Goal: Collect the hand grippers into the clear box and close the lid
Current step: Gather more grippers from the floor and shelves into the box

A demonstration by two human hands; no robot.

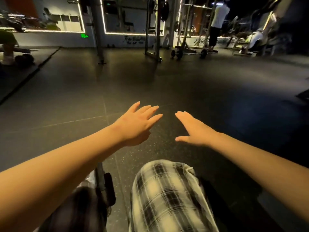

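Observation:
My left hand and my right hand reach out over the dark rubber gym floor, fingers straight and spread, holding nothing. The two hands are a short gap apart, palms down. No hand gripper shows plainly in this view. A bit of clear plastic peeks out under my left forearm beside a dark upright object; I cannot tell whether it is the clear box. My knee in plaid trousers fills the lower middle.
A squat rack and a barbell with plates stand at the back. A person in a white shirt stands at the back right. Another person sits at the far left. Mirrors with light strips line the wall.

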